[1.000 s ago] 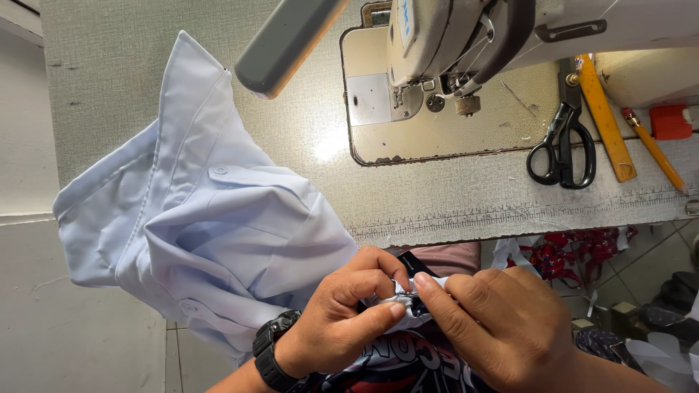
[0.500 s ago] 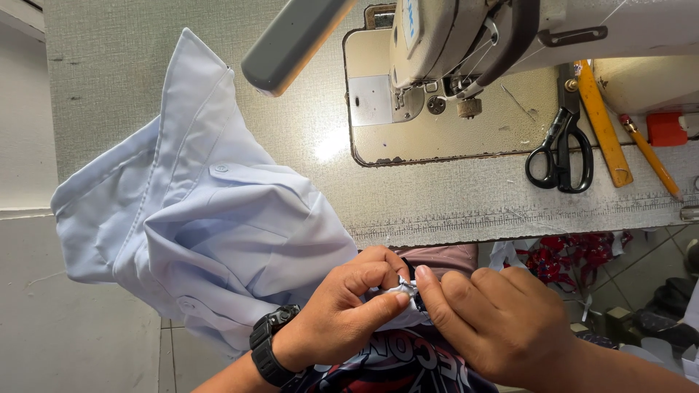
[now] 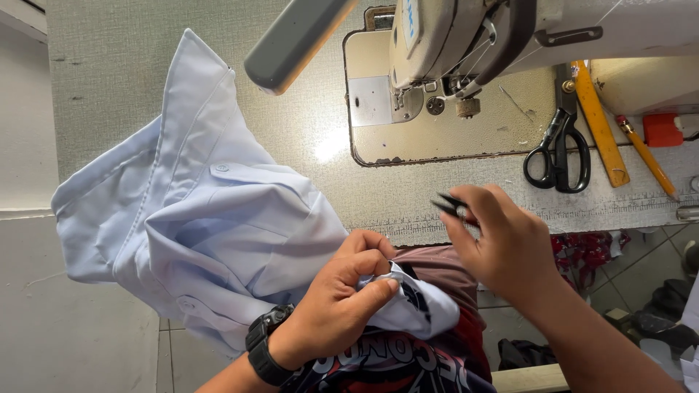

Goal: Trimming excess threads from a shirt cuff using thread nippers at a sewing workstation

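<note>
A pale blue shirt (image 3: 196, 218) hangs off the table's front edge at the left, one end gathered in my lap. My left hand (image 3: 342, 295), with a black watch on the wrist, pinches a folded part of that fabric (image 3: 419, 309) near my body. My right hand (image 3: 502, 240) is raised to the right of it, just below the table edge, and grips small black thread snips (image 3: 451, 205) whose tips point left. The two hands are apart.
A sewing machine (image 3: 466, 44) with its lamp arm (image 3: 298, 40) stands at the back centre. Black scissors (image 3: 559, 149), a yellow ruler (image 3: 598, 124), a yellow pencil (image 3: 648, 156) and a red object (image 3: 664, 129) lie on the grey table (image 3: 116, 80) at right.
My right hand has lifted up and right away from the fabric, now showing the black snips. My left hand keeps its pinch on the shirt.
</note>
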